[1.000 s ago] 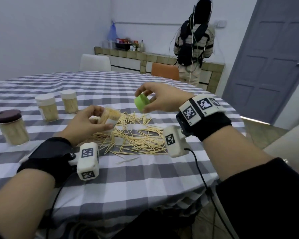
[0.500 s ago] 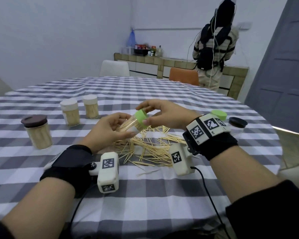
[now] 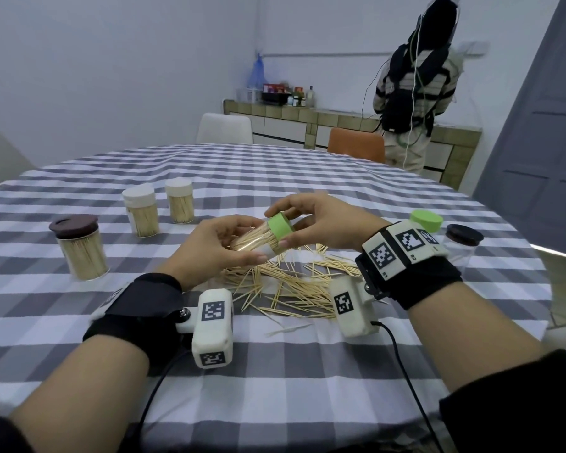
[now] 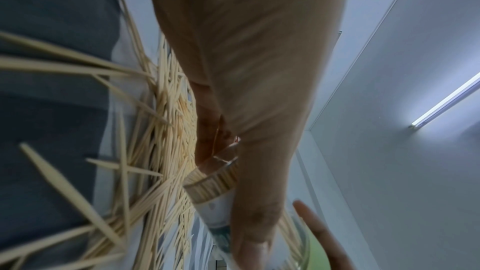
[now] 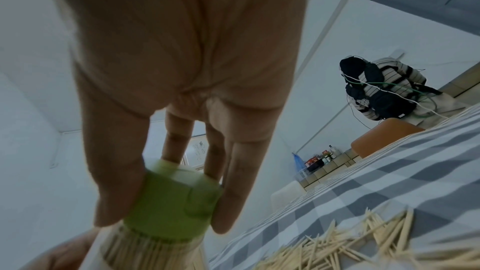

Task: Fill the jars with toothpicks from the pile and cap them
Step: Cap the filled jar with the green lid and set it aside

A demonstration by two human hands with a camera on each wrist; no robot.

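My left hand (image 3: 229, 246) grips a clear jar (image 3: 255, 241) packed with toothpicks, tilted almost on its side above the pile. My right hand (image 3: 294, 223) pinches the green cap (image 3: 280, 226) sitting on the jar's mouth, thumb below and fingers over the top. In the right wrist view the green cap (image 5: 171, 204) sits between my fingers on the jar (image 5: 145, 252). The left wrist view shows the jar (image 4: 213, 188) in my palm. The toothpick pile (image 3: 294, 282) lies scattered on the checked cloth under both hands.
Three capped, filled jars stand at left: a brown-lidded one (image 3: 79, 250) and two white-lidded ones (image 3: 141, 214) (image 3: 179, 204). At right stand a green-capped jar (image 3: 427, 220) and a dark-lidded clear jar (image 3: 463, 245). A person (image 3: 412, 86) stands at the far counter. Chairs flank the table's far side.
My right hand brought the green cap from the air down onto the mouth of the jar, which my left hand lifted off the pile and tilted.
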